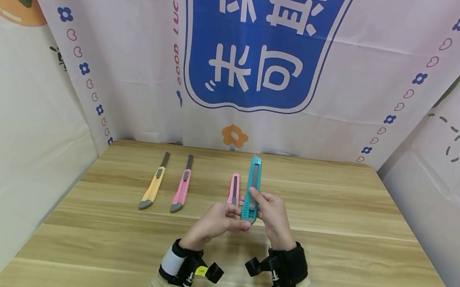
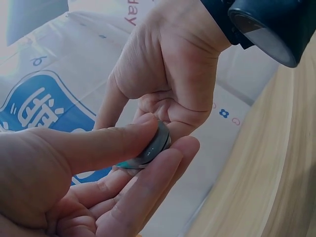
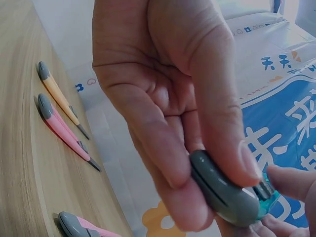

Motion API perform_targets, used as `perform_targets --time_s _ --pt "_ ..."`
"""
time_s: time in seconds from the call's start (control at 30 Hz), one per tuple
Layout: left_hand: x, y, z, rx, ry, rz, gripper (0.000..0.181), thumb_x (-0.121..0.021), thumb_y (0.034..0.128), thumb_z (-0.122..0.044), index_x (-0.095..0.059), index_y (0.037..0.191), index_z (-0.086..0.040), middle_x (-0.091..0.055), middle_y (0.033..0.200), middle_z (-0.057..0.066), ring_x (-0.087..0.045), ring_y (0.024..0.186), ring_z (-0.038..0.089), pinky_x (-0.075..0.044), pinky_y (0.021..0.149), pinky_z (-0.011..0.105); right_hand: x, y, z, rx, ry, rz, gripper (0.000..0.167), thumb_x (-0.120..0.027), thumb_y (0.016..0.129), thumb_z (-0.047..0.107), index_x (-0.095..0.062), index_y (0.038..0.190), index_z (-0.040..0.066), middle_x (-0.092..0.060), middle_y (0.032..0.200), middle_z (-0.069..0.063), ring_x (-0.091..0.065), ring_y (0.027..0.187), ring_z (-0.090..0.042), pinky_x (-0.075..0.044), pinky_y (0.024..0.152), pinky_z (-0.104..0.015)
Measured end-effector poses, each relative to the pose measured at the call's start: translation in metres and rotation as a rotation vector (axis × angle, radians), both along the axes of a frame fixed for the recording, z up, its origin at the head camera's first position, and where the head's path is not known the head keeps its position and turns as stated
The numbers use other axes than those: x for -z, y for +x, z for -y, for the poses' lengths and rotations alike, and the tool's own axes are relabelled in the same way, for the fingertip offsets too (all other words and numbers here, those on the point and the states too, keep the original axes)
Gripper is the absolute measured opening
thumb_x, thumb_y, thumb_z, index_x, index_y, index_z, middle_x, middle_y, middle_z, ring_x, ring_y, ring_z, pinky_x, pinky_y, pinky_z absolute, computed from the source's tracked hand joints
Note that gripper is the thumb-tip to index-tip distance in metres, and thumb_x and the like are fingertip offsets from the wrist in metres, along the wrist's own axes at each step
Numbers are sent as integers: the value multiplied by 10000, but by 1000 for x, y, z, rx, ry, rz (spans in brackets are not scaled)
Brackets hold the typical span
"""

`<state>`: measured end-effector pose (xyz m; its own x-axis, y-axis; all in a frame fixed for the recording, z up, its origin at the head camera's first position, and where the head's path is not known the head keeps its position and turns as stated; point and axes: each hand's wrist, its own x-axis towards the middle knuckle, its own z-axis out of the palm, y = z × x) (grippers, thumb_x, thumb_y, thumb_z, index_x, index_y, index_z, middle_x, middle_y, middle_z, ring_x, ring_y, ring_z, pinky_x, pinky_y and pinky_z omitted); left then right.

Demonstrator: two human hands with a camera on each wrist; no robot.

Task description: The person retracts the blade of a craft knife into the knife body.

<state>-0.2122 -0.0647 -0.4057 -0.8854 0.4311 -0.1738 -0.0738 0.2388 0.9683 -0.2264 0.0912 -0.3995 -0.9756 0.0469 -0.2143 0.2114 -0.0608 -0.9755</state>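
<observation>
Cutter of slim teal plastic (image 1: 255, 176) was raised between my hands: my left hand (image 1: 217, 220) pinched its grey end, my right hand (image 1: 275, 216) gripped its body (thumb along the front). Left of the teal cutter lay a half-hidden pink plastic cutter (image 1: 234, 189); farther left, a blade-out pink plastic cutter (image 1: 182, 188) and a blade-out yellow plastic cutter (image 1: 153, 185). Below it spread the pale wood-grain table (image 1: 353, 250).

The teal utility knife (image 1: 251, 179), grey at one end, is held raised.

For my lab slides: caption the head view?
Left hand and right hand hold a long teal plastic utility knife over a pale wood-grain tabletop.
</observation>
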Motion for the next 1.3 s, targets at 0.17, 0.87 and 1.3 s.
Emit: perform_targets --time_s 0.17,0.87,1.3 --pt "1 0 0 -8 5 3 244 -674 889 -91 -659 1076 64 -738 963 224 -741 883 262 -603 843 404 0 0 -1 9 -1 9 357 -589 965 274 -693 1061 -54 -767 817 -2 -718 749 -78 -597 748 -243" --pt "1 0 3 12 24 18 218 -652 903 -81 -651 1052 78 -737 976 238 -747 875 231 -602 845 396 0 2 0 -16 -13 -75 292 -608 941 108 -649 1112 -125 -734 764 33 -688 681 -27 -586 670 -186" --pt "2 -2 2 15 47 13 222 -650 907 -81 -651 1046 92 -736 959 246 -749 859 218 -599 845 411 0 2 -3 -50 -38 -52 293 -605 939 83 -633 1154 -114 -729 764 64 -702 725 -36 -597 728 -205"
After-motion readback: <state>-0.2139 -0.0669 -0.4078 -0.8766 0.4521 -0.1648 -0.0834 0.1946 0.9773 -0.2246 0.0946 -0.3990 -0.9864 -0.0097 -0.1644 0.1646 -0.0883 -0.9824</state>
